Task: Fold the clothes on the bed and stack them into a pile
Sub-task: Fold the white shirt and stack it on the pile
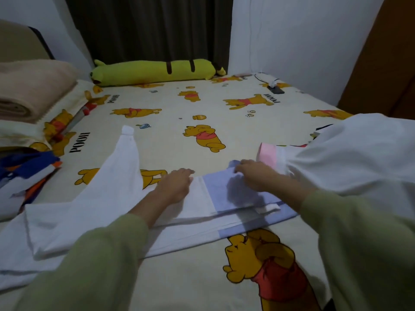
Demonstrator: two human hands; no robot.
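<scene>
The cream cotton-like bed sheet printed with yellow bears (pixel 170 151) is seen as matt, smooth woven cloth. The white and pale-blue folded garment (pixel 224 198) is noted as thin matt fabric with soft creases. The long yellow-green plush toy (pixel 155 71) is recorded as short-piled, velvety cloth. The beige folded blanket (pixel 29 90) appears fleecy and rough-napped. The dark brown pleated curtain (pixel 152 28) is matt textile. The small black phone-like slab (pixel 277 89) is read as slightly glossy; its material cannot be told.
</scene>
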